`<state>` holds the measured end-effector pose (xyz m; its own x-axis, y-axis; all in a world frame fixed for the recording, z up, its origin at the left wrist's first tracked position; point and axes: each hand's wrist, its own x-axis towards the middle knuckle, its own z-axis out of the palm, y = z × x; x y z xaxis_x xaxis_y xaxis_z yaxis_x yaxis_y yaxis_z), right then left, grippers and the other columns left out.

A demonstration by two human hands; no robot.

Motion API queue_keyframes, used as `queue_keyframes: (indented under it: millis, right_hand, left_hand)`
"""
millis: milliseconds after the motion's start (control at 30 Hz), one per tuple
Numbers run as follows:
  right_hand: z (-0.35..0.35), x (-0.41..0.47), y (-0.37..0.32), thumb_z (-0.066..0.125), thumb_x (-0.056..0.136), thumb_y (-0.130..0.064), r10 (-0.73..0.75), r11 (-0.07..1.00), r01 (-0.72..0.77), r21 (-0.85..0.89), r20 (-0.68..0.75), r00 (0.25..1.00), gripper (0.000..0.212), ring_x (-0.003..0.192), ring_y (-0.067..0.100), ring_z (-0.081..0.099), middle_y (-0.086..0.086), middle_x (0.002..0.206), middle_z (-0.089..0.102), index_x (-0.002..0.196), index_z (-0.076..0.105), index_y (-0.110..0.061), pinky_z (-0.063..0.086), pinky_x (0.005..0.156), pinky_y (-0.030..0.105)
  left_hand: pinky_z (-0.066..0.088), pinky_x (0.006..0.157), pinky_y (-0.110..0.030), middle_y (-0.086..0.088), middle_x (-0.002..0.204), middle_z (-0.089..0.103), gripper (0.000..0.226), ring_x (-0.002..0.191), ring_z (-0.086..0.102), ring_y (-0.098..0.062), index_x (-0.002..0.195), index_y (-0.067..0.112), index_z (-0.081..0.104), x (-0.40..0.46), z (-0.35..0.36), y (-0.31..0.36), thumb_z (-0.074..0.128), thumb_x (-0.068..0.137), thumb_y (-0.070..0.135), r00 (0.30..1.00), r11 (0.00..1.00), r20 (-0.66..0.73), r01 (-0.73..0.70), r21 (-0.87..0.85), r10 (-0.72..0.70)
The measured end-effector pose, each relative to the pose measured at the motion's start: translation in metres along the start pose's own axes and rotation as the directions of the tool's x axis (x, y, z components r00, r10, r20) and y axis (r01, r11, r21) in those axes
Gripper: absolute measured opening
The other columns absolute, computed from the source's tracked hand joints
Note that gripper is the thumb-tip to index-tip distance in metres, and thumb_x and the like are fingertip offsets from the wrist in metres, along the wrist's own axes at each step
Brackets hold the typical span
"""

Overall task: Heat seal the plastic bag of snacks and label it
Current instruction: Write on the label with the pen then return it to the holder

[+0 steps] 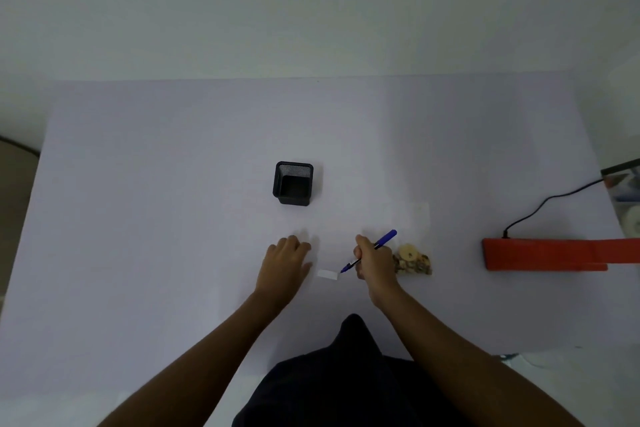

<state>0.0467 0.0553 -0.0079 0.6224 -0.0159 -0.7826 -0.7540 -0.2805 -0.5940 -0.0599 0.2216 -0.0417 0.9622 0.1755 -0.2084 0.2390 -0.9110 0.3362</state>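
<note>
In the head view, low in the centre of the frame, the right hand is curled in a writing grip around a slim blue plastic pen, whose tip points down and to the left and sits at the right end of a small white rectangular paper label lying flat on the pale lilac tabletop. The left hand rests palm down just to the left of the label, fingers loosely together and holding nothing; it seems not to touch the label. Just right of the writing hand lies the clear plastic bag of pale round snacks; whether its mouth is sealed cannot be told from here. At the right edge of the frame sits the long red heat sealer with its black power cord running up and to the right, and above the hands, towards the centre, stands an empty black mesh pen holder. The step in hand appears to be writing on the label. To do it well, the left fingertips should probably slide right and pin the label's left end so that it cannot skate, and the pen should be pressed lightly, with the wrist kept clear of the bag beside it.
</note>
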Motion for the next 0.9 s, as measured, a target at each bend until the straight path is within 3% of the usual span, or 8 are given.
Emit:
queue_keyframes:
  millis: [67, 200, 367, 500, 733, 900]
  right_hand:
    - [-0.003, 0.000, 0.006, 0.059, 0.095, -0.025, 0.003, 1.000, -0.003, -0.011, -0.005, 1.000, 0.040, 0.037, 0.012, 0.034, 0.000, 0.047, 0.041, 0.057, 0.054, -0.011, 0.030, 0.041, 0.024]
    - [-0.009, -0.001, 0.021, 0.055, 0.100, -0.032, -0.040, 0.999, 0.039, -0.032, -0.011, 0.999, 0.048, 0.036, 0.013, 0.038, 0.001, 0.043, 0.044, 0.056, 0.055, -0.011, 0.033, 0.042, 0.025]
    - [-0.013, 0.000, 0.033, 0.052, 0.102, -0.035, -0.134, 0.988, 0.135, -0.071, 0.016, 0.991, 0.048, 0.041, 0.010, 0.043, -0.001, 0.047, 0.050, 0.060, 0.061, -0.012, 0.035, 0.046, 0.024]
    - [-0.009, 0.004, 0.041, 0.054, 0.101, -0.037, -0.180, 0.974, 0.187, -0.126, 0.066, 0.981, 0.042, 0.050, 0.014, 0.050, 0.004, 0.057, 0.055, 0.074, 0.067, -0.007, 0.039, 0.050, 0.027]
    - [-0.004, 0.009, 0.053, 0.056, 0.100, -0.038, -0.222, 0.955, 0.241, -0.172, 0.127, 0.967, 0.038, 0.055, 0.013, 0.052, 0.002, 0.059, 0.055, 0.080, 0.068, -0.008, 0.043, 0.057, 0.031]
    - [-0.007, 0.011, 0.056, 0.057, 0.100, -0.037, -0.230, 0.955, 0.248, -0.162, 0.123, 0.965, 0.036, 0.055, 0.012, 0.051, 0.001, 0.059, 0.055, 0.079, 0.068, -0.009, 0.043, 0.057, 0.031]
  left_hand:
    - [0.054, 0.083, -0.037, -0.007, 0.104, 0.067, 0.029, 0.092, 0.063, -0.023, 0.111, 0.014, 0.070, -0.002, 0.009, 0.013, 0.076, 0.085, 0.025, 0.997, 0.997, 0.034, -0.072, 0.012, 0.072]
    - [0.050, 0.091, -0.038, -0.005, 0.111, 0.066, 0.029, 0.102, 0.061, -0.024, 0.117, 0.018, 0.070, -0.004, 0.029, 0.026, 0.070, 0.090, 0.028, 0.989, 0.997, 0.125, -0.081, 0.009, 0.079]
    - [0.051, 0.081, -0.034, -0.003, 0.101, 0.068, 0.018, 0.092, 0.061, -0.020, 0.103, 0.019, 0.073, -0.003, 0.036, 0.029, 0.075, 0.086, 0.024, 0.979, 0.992, 0.170, -0.121, 0.029, 0.114]
    - [0.051, 0.070, -0.031, -0.003, 0.089, 0.067, 0.012, 0.081, 0.059, -0.018, 0.089, 0.017, 0.072, -0.001, 0.037, 0.031, 0.081, 0.080, 0.017, 0.972, 0.990, 0.197, -0.137, 0.040, 0.127]
    - [0.053, 0.078, -0.034, -0.004, 0.103, 0.068, 0.030, 0.092, 0.063, -0.021, 0.112, 0.019, 0.068, -0.006, 0.039, 0.031, 0.076, 0.084, 0.027, 0.981, 0.994, 0.160, -0.106, -0.022, 0.108]
    - [0.052, 0.069, -0.032, -0.003, 0.093, 0.067, 0.023, 0.084, 0.062, -0.021, 0.099, 0.020, 0.075, -0.006, 0.036, 0.030, 0.082, 0.078, 0.025, 0.974, 0.992, 0.187, -0.126, -0.013, 0.126]
